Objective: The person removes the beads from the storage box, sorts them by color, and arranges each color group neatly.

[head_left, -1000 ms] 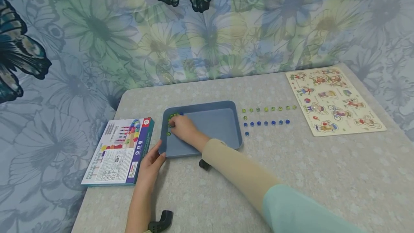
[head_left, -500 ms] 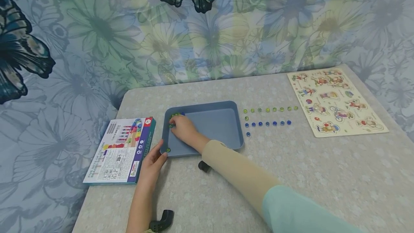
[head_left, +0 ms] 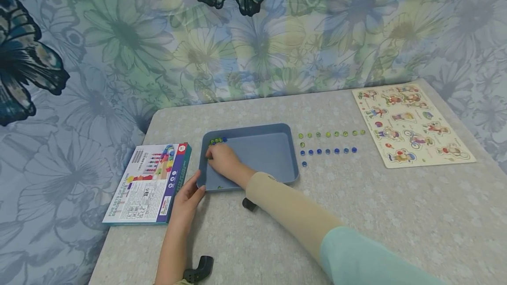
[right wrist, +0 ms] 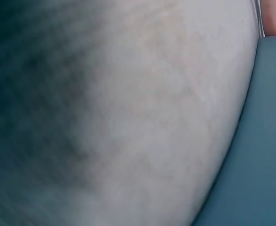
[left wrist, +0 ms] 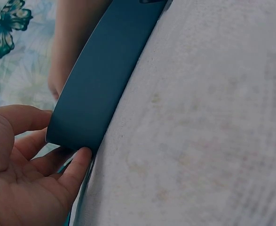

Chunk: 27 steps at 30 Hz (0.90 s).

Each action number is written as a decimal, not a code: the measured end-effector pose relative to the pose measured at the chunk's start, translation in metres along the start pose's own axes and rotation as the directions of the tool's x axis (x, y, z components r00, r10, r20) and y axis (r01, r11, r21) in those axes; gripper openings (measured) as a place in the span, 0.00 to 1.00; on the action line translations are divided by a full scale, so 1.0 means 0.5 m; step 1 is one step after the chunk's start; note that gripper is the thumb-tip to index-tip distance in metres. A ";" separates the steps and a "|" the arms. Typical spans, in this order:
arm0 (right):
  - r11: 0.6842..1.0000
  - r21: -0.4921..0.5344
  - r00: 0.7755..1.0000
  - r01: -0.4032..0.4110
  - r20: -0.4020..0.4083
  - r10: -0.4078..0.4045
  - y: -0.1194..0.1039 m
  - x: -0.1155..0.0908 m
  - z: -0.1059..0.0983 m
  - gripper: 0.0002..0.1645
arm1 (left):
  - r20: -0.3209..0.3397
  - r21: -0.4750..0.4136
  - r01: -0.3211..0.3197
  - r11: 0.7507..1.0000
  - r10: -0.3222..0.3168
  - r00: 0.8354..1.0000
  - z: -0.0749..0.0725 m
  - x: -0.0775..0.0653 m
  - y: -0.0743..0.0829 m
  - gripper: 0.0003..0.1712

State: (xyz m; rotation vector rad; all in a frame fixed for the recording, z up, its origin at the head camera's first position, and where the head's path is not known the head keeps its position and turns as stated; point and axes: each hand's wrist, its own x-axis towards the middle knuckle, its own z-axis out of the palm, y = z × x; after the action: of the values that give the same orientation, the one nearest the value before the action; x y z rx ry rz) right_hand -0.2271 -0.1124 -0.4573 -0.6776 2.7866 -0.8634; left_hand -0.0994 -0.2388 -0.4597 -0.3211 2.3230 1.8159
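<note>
The blue-grey tray (head_left: 263, 155) lies on the table, with green and blue glass marbles (head_left: 216, 140) gathered in its far left corner. Over the tray's left side, my right hand (head_left: 225, 159) reaches down with bent fingers; its fingertips are hidden, so whether they pinch a marble is unclear. A single green marble (head_left: 220, 187) lies by the tray's near wall. My left hand (head_left: 188, 195) grips the near left corner of the tray; in the left wrist view its fingers (left wrist: 76, 172) lie against the tray's outer wall (left wrist: 95, 80).
Right of the tray, green marbles (head_left: 328, 134) form a row, with a row of blue marbles (head_left: 327, 151) nearer. A boxed set (head_left: 146, 184) lies left of the tray. At the far right is a wooden picture board (head_left: 409, 124).
The loose green marble has rolled along the left wall to the near wall, then rightward. My right hand has shifted slightly nearer, uncovering more of the corner marbles. My left hand stays put.
</note>
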 end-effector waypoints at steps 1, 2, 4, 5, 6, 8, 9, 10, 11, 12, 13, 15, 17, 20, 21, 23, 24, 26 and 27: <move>1.000 -0.015 1.000 0.003 0.004 -0.003 -0.001 -0.001 -0.001 0.12 | -0.001 0.000 0.002 1.000 -0.002 1.000 0.000 0.000 0.000 0.29; 0.999 -0.031 1.000 0.006 0.011 -0.005 -0.002 -0.001 -0.001 0.12 | -0.001 0.000 0.000 1.000 0.000 1.000 0.000 0.000 0.001 0.29; 0.998 -0.064 1.000 0.015 0.019 -0.014 -0.004 -0.002 -0.002 0.11 | -0.002 -0.002 -0.001 1.000 0.001 1.000 0.001 0.000 0.000 0.29; 0.996 -0.086 1.000 0.021 0.024 -0.019 -0.005 -0.003 -0.002 0.11 | -0.003 -0.002 0.000 1.000 0.000 1.000 0.001 0.000 0.000 0.29; 0.994 -0.105 0.999 0.029 0.028 -0.026 -0.006 -0.003 -0.003 0.10 | -0.004 -0.003 0.001 1.000 -0.001 1.000 0.000 0.001 -0.001 0.29; 0.990 -0.134 0.999 0.042 0.037 -0.037 -0.008 -0.004 -0.004 0.09 | -0.003 -0.003 -0.004 1.000 0.004 1.000 0.000 0.001 -0.002 0.29; 0.989 -0.142 0.998 0.048 0.039 -0.043 -0.008 -0.005 -0.004 0.09 | -0.004 -0.003 -0.003 1.000 0.003 1.000 -0.001 0.002 -0.002 0.29; 0.988 -0.144 0.998 0.051 0.043 -0.045 -0.009 -0.006 -0.005 0.08 | -0.004 -0.001 -0.001 1.000 0.001 1.000 -0.001 0.002 -0.003 0.29; 0.989 -0.141 0.998 0.052 0.047 -0.045 -0.010 -0.007 -0.006 0.07 | -0.004 0.001 -0.002 1.000 0.002 1.000 -0.002 0.002 -0.003 0.30; 0.988 -0.141 0.998 0.054 0.050 -0.048 -0.011 -0.008 -0.007 0.06 | -0.005 0.005 0.000 1.000 0.000 1.000 -0.002 0.002 -0.003 0.30; 0.988 -0.141 0.997 0.058 0.055 -0.050 -0.012 -0.008 -0.008 0.04 | -0.006 0.010 -0.002 1.000 0.002 1.000 -0.003 0.002 -0.003 0.30; 0.987 -0.147 0.996 0.063 0.072 -0.053 -0.015 -0.009 -0.009 0.02 | -0.010 0.018 0.000 1.000 0.000 1.000 -0.005 0.002 -0.003 0.30; 0.982 -0.173 0.994 0.073 0.092 -0.058 -0.018 -0.008 -0.009 0.01 | -0.011 0.021 -0.003 1.000 0.003 1.000 -0.006 0.002 -0.003 0.30; 0.973 -0.212 0.990 0.088 0.123 -0.062 -0.022 -0.006 -0.006 0.02 | -0.002 0.017 -0.014 1.000 0.014 1.000 -0.007 0.003 -0.004 0.30; 0.970 -0.224 0.990 0.092 0.126 -0.064 -0.022 -0.005 -0.005 0.03 | 0.001 0.015 -0.014 1.000 0.014 1.000 -0.007 0.003 -0.005 0.30; 0.969 -0.228 0.990 0.094 0.127 -0.066 -0.022 -0.006 -0.003 0.06 | 0.008 0.009 -0.018 1.000 0.018 1.000 -0.006 0.003 -0.006 0.30; 0.971 -0.219 0.989 0.097 0.129 -0.070 -0.021 -0.006 -0.003 0.08 | 0.009 0.007 -0.015 1.000 0.015 1.000 -0.005 0.003 -0.006 0.30; 0.977 -0.186 0.989 0.100 0.127 -0.077 -0.018 -0.009 -0.006 0.12 | 0.007 0.004 -0.011 1.000 0.011 1.000 -0.004 0.002 -0.006 0.30; 0.983 -0.154 0.989 0.100 0.122 -0.081 -0.016 -0.012 -0.008 0.11 | 0.007 0.002 -0.010 1.000 0.010 1.000 -0.004 0.003 -0.006 0.30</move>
State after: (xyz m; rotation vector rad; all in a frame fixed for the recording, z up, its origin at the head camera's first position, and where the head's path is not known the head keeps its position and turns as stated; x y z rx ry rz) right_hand -0.2199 -0.1134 -0.4493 -0.8566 2.7601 -0.5977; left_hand -0.0999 -0.2413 -0.4624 -0.3030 2.3265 1.8157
